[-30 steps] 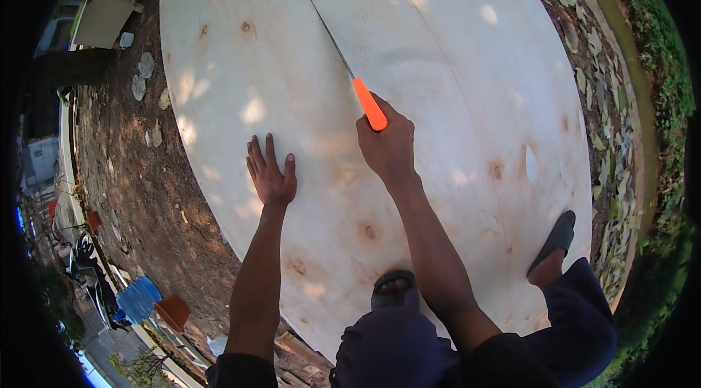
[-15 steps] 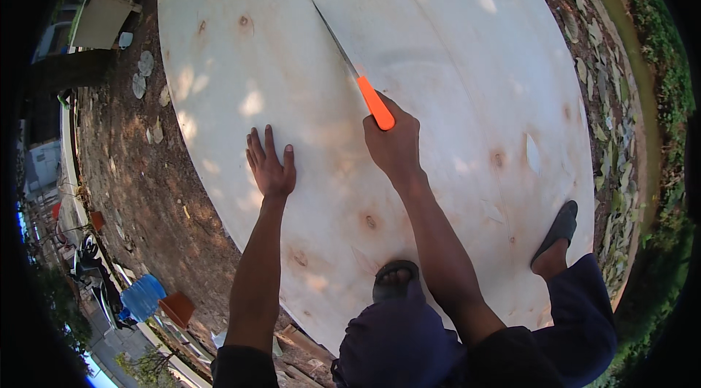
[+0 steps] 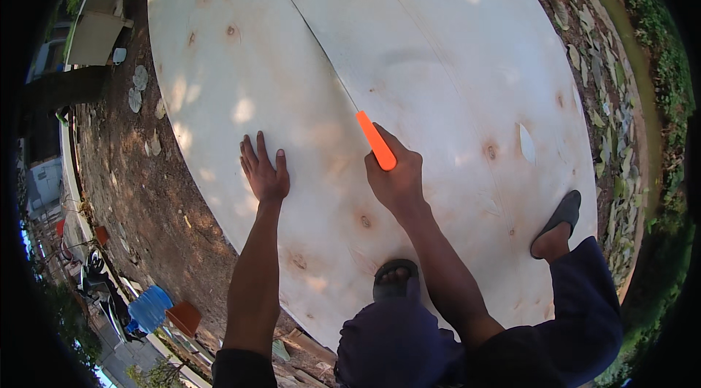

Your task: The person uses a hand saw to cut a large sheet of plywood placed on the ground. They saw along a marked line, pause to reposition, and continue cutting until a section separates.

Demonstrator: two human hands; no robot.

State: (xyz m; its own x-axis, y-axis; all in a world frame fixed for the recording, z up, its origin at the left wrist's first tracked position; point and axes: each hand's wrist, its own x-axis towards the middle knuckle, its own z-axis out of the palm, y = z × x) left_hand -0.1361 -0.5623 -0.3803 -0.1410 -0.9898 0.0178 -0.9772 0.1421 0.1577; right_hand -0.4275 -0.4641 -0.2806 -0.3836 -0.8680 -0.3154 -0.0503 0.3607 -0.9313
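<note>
1. In the head view, a broad pale wooden board, with brownish knots and patches of sunlight, spreads beneath both hands and fills most of the middle.
2. The right hand is closed in a fist around the lower part of a tool, whose orange handle lies over the board near the centre, tilted with its upper end toward the left.
3. A thin dark line runs from that upper end, slanting up and left across the board to the top edge; how much of it is blade and how much is a cut, I cannot tell.
4. The left hand lies palm down on the board, left of the handle and well apart from it, open with the fingers extended and the thumb out to the side, holding nothing.
5. Below the hands, a foot in a dark open-toed sandal rests on the board; a second foot in a dark shoe is near its right edge.
6. To the left is brown ground, with a blue jug just beside a reddish-brown pot lower down.
7. To the right, fallen leaves line the board's side, and green plants grow farther out.
</note>
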